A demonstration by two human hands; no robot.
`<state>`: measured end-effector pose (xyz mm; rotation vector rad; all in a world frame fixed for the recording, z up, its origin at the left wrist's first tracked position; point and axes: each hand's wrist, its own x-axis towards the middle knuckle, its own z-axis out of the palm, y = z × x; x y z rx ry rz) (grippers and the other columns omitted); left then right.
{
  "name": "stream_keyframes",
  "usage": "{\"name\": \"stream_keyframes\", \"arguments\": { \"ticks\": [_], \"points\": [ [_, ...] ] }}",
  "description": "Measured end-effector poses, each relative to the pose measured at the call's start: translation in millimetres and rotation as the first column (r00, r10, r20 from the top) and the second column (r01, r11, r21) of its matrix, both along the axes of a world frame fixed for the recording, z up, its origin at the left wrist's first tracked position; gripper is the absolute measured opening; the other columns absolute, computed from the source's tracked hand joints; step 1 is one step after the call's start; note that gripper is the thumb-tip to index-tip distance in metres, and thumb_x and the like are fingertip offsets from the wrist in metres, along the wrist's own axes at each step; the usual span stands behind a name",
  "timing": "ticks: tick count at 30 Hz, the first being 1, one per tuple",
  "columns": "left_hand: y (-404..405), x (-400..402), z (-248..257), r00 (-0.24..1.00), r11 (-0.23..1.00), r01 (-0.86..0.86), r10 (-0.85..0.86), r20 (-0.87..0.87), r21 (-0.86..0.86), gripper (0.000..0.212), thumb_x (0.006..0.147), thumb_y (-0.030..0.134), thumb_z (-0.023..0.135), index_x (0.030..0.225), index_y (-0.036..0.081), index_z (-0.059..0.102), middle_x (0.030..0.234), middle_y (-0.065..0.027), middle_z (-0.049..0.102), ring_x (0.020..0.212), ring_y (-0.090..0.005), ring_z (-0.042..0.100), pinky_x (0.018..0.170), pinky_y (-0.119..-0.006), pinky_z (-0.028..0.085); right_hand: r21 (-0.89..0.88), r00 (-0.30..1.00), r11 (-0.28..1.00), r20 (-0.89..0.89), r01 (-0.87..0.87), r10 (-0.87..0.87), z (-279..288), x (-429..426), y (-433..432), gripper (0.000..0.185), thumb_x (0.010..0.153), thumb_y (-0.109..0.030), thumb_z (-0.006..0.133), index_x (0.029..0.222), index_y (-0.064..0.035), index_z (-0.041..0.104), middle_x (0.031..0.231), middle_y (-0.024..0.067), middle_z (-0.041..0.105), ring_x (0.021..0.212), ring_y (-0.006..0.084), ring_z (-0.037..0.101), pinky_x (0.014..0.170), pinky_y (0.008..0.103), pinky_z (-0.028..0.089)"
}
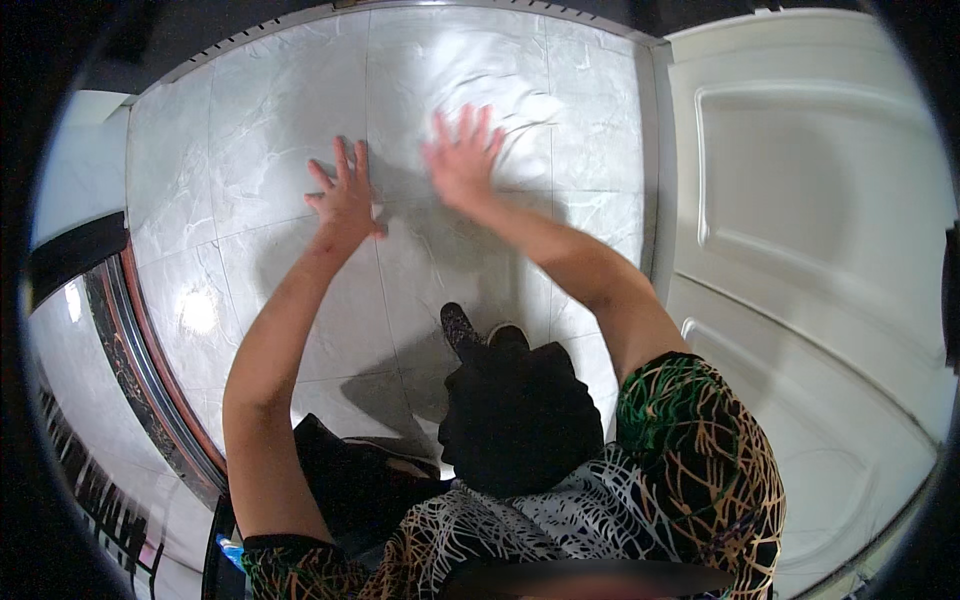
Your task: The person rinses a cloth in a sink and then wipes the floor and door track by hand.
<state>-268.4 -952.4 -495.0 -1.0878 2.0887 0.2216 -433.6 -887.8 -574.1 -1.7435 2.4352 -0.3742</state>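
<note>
My left hand (345, 191) is spread with its fingers apart and holds nothing; it is over the grey marbled floor tiles (292, 300). To its right and a little farther forward, my right hand (463, 157), slightly blurred, is also spread with nothing in it. Whether either palm touches the tiles cannot be told. Beyond my right hand lies a bright, wrinkled patch, perhaps thin clear film or water (510, 97). Below the hands show dark trousers (517, 420) and a dark speckled shoe (459, 326).
A white panelled door (780, 172) stands at the right. At the left runs a sliding-door track (142, 337) with a reddish-brown edge, a black rack (97, 495) beyond it. A slotted strip (240, 37) borders the tiles at the far side.
</note>
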Motion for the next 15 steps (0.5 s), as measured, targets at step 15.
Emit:
{"name": "stream_keyframes", "arguments": {
  "ticks": [15],
  "points": [
    [4.0,34.3,-45.0,0.869,0.949,-0.255,0.142,-0.474,-0.183,0.107,0.069,0.045,0.078,0.151,0.028,0.012,0.158,-0.0093,0.007,0.142,-0.0373,0.014,0.097,-0.068,0.029,0.126,0.897,0.889,-0.026,0.440,-0.441,-29.5,-132.4,89.3,0.053,0.093,-0.056,0.037,0.141,-0.0328,0.040,0.155,0.0135,0.020,0.142,0.0431,0.007,0.107,0.0681,0.008]
  ]
}}
